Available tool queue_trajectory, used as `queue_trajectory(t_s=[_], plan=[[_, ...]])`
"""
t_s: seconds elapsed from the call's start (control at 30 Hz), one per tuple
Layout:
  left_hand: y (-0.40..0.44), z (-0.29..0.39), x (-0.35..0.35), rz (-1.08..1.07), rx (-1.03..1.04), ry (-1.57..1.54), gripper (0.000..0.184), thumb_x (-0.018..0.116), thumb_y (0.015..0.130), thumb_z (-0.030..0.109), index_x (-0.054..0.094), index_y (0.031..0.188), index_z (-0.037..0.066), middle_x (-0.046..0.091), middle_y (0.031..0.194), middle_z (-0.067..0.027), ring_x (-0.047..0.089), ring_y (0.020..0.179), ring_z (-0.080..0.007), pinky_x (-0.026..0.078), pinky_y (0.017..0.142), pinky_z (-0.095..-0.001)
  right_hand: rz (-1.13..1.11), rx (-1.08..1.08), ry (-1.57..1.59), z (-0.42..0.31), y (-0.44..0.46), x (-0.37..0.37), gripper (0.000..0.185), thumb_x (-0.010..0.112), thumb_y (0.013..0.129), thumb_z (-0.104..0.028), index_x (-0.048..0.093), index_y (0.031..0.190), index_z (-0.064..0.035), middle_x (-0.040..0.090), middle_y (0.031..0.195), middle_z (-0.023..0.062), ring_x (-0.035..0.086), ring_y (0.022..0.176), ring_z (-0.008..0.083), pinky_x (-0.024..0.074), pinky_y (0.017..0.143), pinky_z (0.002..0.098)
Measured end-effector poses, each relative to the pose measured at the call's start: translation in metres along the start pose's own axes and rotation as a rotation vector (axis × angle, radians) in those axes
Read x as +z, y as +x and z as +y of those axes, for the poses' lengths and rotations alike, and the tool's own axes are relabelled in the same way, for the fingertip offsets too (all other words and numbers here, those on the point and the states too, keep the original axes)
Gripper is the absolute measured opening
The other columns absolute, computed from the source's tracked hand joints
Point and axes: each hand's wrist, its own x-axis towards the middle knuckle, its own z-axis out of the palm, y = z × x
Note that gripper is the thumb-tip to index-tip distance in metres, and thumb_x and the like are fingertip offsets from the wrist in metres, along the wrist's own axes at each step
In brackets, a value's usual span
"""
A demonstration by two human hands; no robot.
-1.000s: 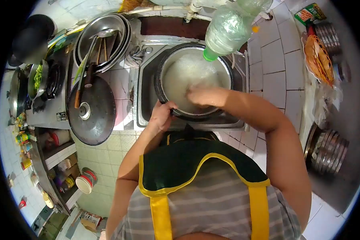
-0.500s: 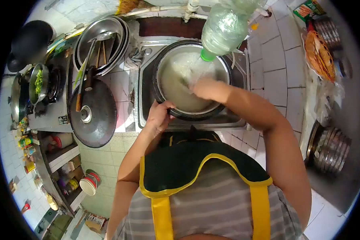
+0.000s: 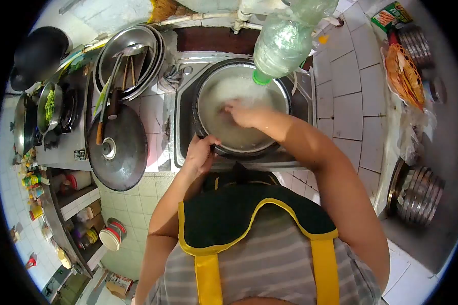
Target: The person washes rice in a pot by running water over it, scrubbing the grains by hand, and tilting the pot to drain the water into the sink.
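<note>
A wide round pot [image 3: 285, 96] with a thick dark rim sits in the steel sink [image 3: 184, 114], filled with cloudy, whitish water [image 3: 244, 133]. My left hand [image 3: 201, 151] grips the near-left rim, thumb over the edge. Dipped into the water near the pot's middle is my right hand [image 3: 241, 113]; its fingers look loosely stretched, their tips partly hidden by the murky liquid. What lies at the bottom cannot be made out. A clear greenish plastic bottle [image 3: 282, 48] hangs neck-down over the far right of the pot, its green neck ring [image 3: 261, 78] above frothy water.
Left of the sink stand nested metal basins [image 3: 158, 66] with a ladle, and a dark wok lid [image 3: 119, 152]. Farther left, a pan [image 3: 50, 109] holds chopped greens beside the stove. An orange basket [image 3: 406, 76] and stacked metal items [image 3: 420, 195] are at right.
My right hand has swept left through the water, away from the bottle. My left hand stays on the rim. The view has shifted slightly.
</note>
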Motion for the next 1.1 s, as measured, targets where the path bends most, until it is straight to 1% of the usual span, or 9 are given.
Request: queue_trajectory(t_s=[0.07,0.17,0.27,0.47,0.6,0.77,0.87,0.97,1.1], plan=[[-0.003,0.003,-0.002,-0.005,-0.032,-0.01,0.027,0.05,0.07,-0.003,0.047,0.096,0.005,0.053,0.081,-0.0062,0.056,0.073,-0.0205,0.05,0.062,-0.0401,-0.071,0.071,-0.059,0.003,-0.01,0.0,0.025,0.046,0.077,-0.017,0.064,0.087,-0.0034,0.06,0.092,0.0142,0.059,0.084,0.0292,0.044,0.079,0.041],[-0.002,-0.002,0.008,0.053,-0.011,-0.069,0.028,0.05,0.07,-0.002,0.047,0.097,0.005,0.054,0.083,-0.0069,0.056,0.075,-0.0213,0.05,0.064,-0.0421,-0.396,-0.442,-0.126,0.002,-0.012,0.029,0.018,0.051,0.073,-0.017,0.066,0.077,-0.0071,0.062,0.09,0.013,0.057,0.089,0.0306,0.0411,0.081,0.0478],[-0.001,-0.008,0.002,0.037,-0.069,0.002,0.029,0.05,0.071,-0.003,0.047,0.098,0.005,0.054,0.083,-0.0075,0.056,0.076,-0.0225,0.05,0.065,-0.0437,-0.325,-0.495,-0.467,-0.04,0.026,-0.031,0.019,0.054,0.069,-0.014,0.065,0.083,-0.0086,0.062,0.088,0.0123,0.054,0.094,0.0284,0.0398,0.084,0.044],[-0.002,-0.007,-0.01,-0.002,-0.039,-0.007,0.031,0.051,0.069,-0.002,0.047,0.099,0.005,0.055,0.088,-0.0073,0.056,0.08,-0.0225,0.049,0.062,-0.042,-0.466,0.078,-0.053,0.086,0.056,0.009,0.042,0.033,0.088,-0.036,0.047,0.116,-0.0075,0.054,0.107,0.0198,0.048,0.101,0.0357,0.0371,0.086,0.0451],[-0.01,-0.003,0.006,0.016,-0.043,0.008,0.038,0.052,0.068,-0.001,0.046,0.104,0.006,0.055,0.089,-0.0075,0.055,0.081,-0.0219,0.05,0.061,-0.04,-0.286,0.573,0.543,0.04,-0.01,0.0,0.046,0.039,0.087,-0.034,0.043,0.121,-0.0046,0.046,0.118,0.0236,0.048,0.106,0.0307,0.0372,0.089,0.0404],[-0.001,-0.014,0.002,-0.015,-0.044,-0.078,0.036,0.051,0.068,-0.001,0.046,0.104,0.003,0.055,0.09,-0.0089,0.055,0.082,-0.0227,0.051,0.064,-0.0421,-0.182,0.896,1.312,0.011,-0.031,0.072,0.064,0.045,0.085,-0.044,0.029,0.129,-0.001,0.052,0.114,0.0137,0.052,0.094,0.0303,0.043,0.075,0.0412],[-0.004,-0.013,0.001,0.005,-0.035,-0.095,0.036,0.051,0.069,-0.002,0.045,0.105,0.003,0.054,0.093,-0.0099,0.054,0.084,-0.0243,0.049,0.066,-0.0449,-0.522,0.592,1.522,-0.001,-0.036,-0.032,0.056,0.045,0.085,-0.038,0.034,0.129,-0.0054,0.03,0.133,0.0138,0.032,0.119,0.0233,0.0303,0.096,0.042],[-0.005,-0.013,0.001,0.038,-0.031,-0.068,0.034,0.05,0.07,-0.002,0.045,0.104,0.003,0.054,0.094,-0.0109,0.054,0.085,-0.027,0.047,0.07,-0.0507,-0.109,0.779,0.577,0.043,-0.007,-0.016,0.066,0.049,0.08,-0.038,0.026,0.132,-0.0037,0.026,0.136,0.0152,0.03,0.122,0.0311,0.0257,0.1,0.0447],[0.006,-0.02,-0.001,0.007,-0.036,-0.03,0.03,0.05,0.07,-0.001,0.047,0.1,0.004,0.054,0.09,-0.0085,0.055,0.081,-0.0244,0.047,0.069,-0.049,0.028,0.729,0.402,0.095,0.054,0.062,0.055,0.049,0.08,-0.035,0.036,0.126,-0.0076,0.034,0.128,0.0156,0.034,0.118,0.0321,0.0284,0.098,0.0402]])
